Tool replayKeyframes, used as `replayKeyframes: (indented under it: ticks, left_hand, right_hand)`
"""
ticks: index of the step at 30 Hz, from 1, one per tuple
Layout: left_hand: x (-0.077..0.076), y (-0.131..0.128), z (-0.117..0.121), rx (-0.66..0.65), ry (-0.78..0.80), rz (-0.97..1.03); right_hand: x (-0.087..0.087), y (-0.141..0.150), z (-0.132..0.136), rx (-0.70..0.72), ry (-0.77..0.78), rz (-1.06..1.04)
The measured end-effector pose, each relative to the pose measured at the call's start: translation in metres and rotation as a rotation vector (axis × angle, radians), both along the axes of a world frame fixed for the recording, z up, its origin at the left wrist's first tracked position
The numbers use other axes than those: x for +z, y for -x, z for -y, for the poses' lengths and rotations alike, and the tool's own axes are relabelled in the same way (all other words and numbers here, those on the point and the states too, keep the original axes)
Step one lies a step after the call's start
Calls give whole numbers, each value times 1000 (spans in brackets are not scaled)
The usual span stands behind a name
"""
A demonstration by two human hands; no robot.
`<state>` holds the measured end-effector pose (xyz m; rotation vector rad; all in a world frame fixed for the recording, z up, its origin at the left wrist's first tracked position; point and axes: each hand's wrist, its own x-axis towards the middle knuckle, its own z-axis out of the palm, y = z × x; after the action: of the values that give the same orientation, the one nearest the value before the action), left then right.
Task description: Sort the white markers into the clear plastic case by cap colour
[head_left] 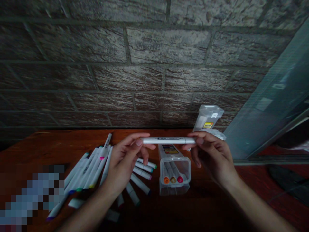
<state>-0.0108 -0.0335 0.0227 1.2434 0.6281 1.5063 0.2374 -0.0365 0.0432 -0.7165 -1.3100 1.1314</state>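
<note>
A white marker [166,140] with dark printing on its barrel is held level in the air between my two hands. My left hand [126,158] pinches its left end between thumb and fingers. At the other end, the fingers and thumb of my right hand [213,151] close on the marker. Below and behind it, a clear plastic case [175,187] lies on its side with its open end toward me. Inside the case are an orange-ended marker [166,179], a brownish-yellow one [173,179] and a red one [180,179].
Several white markers [84,170] with coloured ends lie spread on the wooden table [48,145], partly behind my left arm. A clear lidded container [209,117] stands at the back right. A stone-block wall [145,77] rises behind, and a glass panel [260,93] is at right.
</note>
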Motion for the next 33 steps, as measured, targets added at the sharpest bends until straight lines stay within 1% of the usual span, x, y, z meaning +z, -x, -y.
replayKeyframes:
  ticks: [4,10,19,27,33]
  left_hand:
    - [1,-1,0,-7,-15,30]
    - [3,-1,0,-28,-32,62]
    - [2,1,0,-32,-24,73]
    - [6,-1,1,-38,1,92]
    - [5,0,2,-48,17,106]
  right_hand:
    - [1,0,-2,-17,-20,5]
    - [1,0,-3,-1,2,-28]
    - [1,-1,-2,14,29,-80]
    - [2,-1,-1,35,60,-115]
    - [3,-1,-1,37,86,-116]
